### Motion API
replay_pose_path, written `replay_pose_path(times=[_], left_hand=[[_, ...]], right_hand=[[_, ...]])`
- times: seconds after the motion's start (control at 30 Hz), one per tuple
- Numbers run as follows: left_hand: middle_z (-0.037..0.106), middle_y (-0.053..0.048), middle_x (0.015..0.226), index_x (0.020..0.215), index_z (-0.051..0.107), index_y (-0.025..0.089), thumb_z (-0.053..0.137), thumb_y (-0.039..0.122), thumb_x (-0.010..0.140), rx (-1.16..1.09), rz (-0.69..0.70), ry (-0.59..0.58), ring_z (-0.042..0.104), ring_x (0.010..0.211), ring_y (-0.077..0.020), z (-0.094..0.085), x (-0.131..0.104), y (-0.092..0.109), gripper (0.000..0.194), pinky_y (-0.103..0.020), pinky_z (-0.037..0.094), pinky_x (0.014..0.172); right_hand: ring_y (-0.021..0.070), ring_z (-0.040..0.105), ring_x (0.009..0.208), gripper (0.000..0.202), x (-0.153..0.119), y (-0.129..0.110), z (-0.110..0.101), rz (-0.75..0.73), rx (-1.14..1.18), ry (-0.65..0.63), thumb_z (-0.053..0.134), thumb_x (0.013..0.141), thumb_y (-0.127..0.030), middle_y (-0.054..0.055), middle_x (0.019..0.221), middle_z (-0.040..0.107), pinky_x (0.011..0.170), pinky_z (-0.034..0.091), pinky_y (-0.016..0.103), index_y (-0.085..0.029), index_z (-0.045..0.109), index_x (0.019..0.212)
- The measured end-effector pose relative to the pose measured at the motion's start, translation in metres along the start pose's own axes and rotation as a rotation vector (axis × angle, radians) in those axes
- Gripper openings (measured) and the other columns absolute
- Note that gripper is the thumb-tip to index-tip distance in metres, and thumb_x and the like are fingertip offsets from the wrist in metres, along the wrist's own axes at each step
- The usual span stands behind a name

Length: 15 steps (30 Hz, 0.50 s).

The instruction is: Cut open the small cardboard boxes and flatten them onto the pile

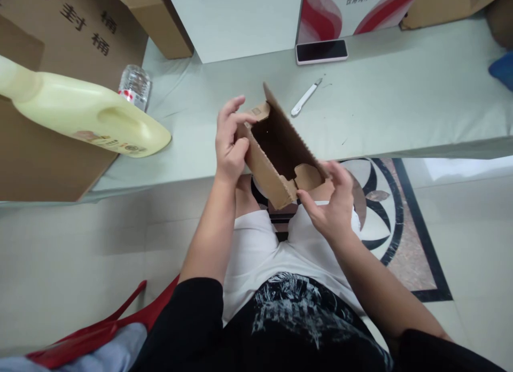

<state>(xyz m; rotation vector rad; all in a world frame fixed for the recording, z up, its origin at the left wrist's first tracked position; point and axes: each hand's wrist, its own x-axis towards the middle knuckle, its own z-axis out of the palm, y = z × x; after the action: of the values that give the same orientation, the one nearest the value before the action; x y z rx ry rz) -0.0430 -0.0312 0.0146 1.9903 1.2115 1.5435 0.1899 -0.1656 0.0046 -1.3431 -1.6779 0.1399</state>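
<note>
The small, oblong brown cardboard box (262, 166) is held up in front of the person's lap, just off the near edge of the table, its open mouth facing up towards the wearer. Its long axis runs slantwise, from far left to near right, so it lies between the hands: the left hand (230, 142) has the far-left end, the right hand (331, 206) the near-right end. Each is about equally near its own end. The left grips the wall with fingers over the rim and thumb against the outside; the right pinches the corner, its thumb low and its fingers on the far side. The cut edges look rough and saw-toothed, the inside is dark, and a rounded flap (308, 178) folds in at the right-hand end.

Beyond the box, a slim white-handled craft knife (306, 98) lies slantwise on the pale green tablecloth (393, 105), nearer the box than the flat, pink-edged black phone (321, 51). To the left are a smooth, pale yellow plastic jug (88, 110) and a ribbed clear plastic bottle (135, 86), beside a large matt brown carton with black lettering (52, 153)
</note>
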Motion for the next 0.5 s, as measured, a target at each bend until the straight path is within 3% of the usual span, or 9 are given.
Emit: replay_pose_path(times=[0.07,0.13,0.3,0.4,0.5], left_hand=[[0.056,-0.001,0.155,0.12,0.067,0.037,0.058,0.054,0.092,0.102,0.02,-0.049,0.046,0.151,-0.0327,0.002,-0.001,0.003,0.034,-0.058,0.034,0.13],[0.055,0.0,0.159,0.128,0.066,0.04,0.06,0.052,0.092,0.178,0.039,-0.086,0.043,0.155,-0.0333,0.003,-0.001,0.002,0.038,-0.06,0.03,0.131],[0.073,-0.001,0.138,0.114,0.079,0.038,0.049,0.05,0.101,0.253,0.074,-0.194,0.052,0.146,-0.0336,-0.005,-0.008,-0.009,0.035,-0.065,0.032,0.129],[0.076,0.0,0.134,0.117,0.08,0.037,0.047,0.056,0.102,0.224,0.063,-0.114,0.056,0.142,-0.0317,-0.021,-0.02,-0.016,0.04,-0.063,0.033,0.129],[0.073,-0.003,0.139,0.121,0.079,0.032,0.052,0.062,0.1,0.171,-0.015,0.002,0.051,0.148,-0.0317,-0.04,-0.04,-0.021,0.045,-0.058,0.03,0.131]], right_hand=[[0.0325,0.067,0.126,0.044,0.001,0.002,0.0,-0.031,0.031,-0.097,0.064,0.097,-0.033,0.013,0.133,0.07,0.109,0.056,0.057,-0.029,0.056,0.14],[0.0322,0.066,0.131,0.033,-0.001,0.002,0.001,-0.059,0.073,-0.144,0.06,0.098,-0.029,0.011,0.132,0.073,0.115,0.052,0.057,-0.028,0.065,0.131],[0.0339,0.058,0.142,0.039,-0.009,0.006,0.0,-0.048,0.192,-0.216,0.057,0.099,-0.041,0.013,0.144,0.066,0.118,0.05,0.058,-0.026,0.065,0.134],[0.0344,0.055,0.145,0.056,-0.015,0.015,0.003,0.18,0.299,-0.185,0.051,0.1,-0.055,0.017,0.155,0.055,0.111,0.055,0.055,-0.026,0.051,0.147],[0.0344,0.06,0.139,0.064,-0.018,0.026,0.013,0.494,0.455,-0.356,0.046,0.099,-0.065,0.018,0.151,0.058,0.109,0.055,0.055,-0.025,0.047,0.148]])
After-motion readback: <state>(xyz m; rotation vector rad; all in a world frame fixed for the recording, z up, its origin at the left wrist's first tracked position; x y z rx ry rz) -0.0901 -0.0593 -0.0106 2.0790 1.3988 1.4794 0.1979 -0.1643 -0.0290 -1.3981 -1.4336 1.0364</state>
